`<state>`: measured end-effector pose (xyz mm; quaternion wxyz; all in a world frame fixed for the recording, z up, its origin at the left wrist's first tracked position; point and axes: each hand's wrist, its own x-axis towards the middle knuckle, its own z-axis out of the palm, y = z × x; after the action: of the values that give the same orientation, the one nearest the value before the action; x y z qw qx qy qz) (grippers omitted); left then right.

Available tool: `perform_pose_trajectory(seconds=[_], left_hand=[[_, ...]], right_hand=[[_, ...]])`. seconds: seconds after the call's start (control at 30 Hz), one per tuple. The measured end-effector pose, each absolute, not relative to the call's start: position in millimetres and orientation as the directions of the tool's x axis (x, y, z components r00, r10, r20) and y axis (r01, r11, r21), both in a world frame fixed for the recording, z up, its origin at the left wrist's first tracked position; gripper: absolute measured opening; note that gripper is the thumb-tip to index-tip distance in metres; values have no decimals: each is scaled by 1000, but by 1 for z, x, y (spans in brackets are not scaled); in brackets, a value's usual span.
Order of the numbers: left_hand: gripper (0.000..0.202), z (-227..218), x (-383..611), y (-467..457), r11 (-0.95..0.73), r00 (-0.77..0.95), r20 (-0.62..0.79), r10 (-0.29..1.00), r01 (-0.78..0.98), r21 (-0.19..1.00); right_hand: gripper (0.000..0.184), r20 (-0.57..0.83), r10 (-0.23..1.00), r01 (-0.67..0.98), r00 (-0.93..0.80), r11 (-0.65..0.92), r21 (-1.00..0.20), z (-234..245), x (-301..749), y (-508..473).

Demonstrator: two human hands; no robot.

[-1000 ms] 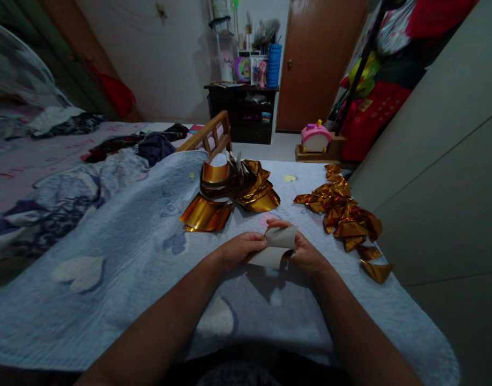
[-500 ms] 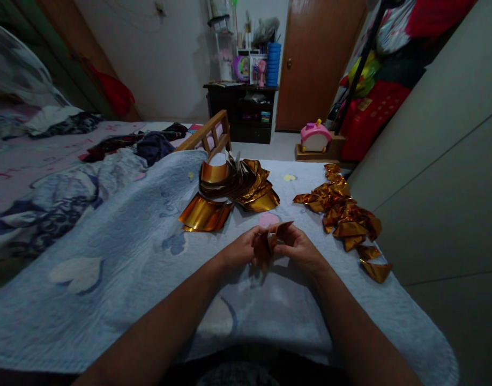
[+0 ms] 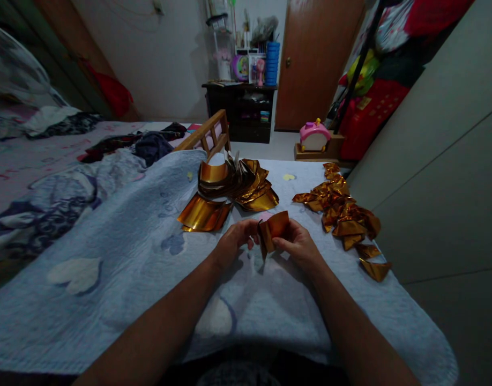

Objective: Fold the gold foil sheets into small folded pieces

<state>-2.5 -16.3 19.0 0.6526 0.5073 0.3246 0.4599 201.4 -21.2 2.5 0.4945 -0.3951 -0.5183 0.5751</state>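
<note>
Pinches a half-folded gold foil sheet by its right edge in the right hand, just above the bed blanket; curls the left hand at its left fold, grip there not discernible. Likely light, thin, slippery, crease-prone: best taken at edges.

Folded sheet: gold foil paper, glossy, creased. Loose stack and folded pieces: same gold foil, shiny, curled or crumpled. Blanket: pale blue cloth, quilted, matt. Bed rail: smooth wood. Door: brown wood, slight sheen. Toy: pink plastic, glossy.
</note>
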Motion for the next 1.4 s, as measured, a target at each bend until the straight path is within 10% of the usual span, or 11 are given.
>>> perform_pose_trajectory(seconds=[0.57, 1.0, 1.4], left_hand=[[32, 27, -6, -21, -147, 239, 112, 965, 132, 980], [27, 28, -4, -12, -28, -12, 27, 1000, -125, 992], [29, 23, 0, -12, -110, -91, 101, 991, -103, 989]], right_hand=[[28, 116, 975, 169, -189, 149, -974, 6, 201, -24], [35, -94, 995, -194, -34, -99, -976, 15, 207, -25], [46, -227, 885, -270, -408, -354, -895, 13, 206, -27]])
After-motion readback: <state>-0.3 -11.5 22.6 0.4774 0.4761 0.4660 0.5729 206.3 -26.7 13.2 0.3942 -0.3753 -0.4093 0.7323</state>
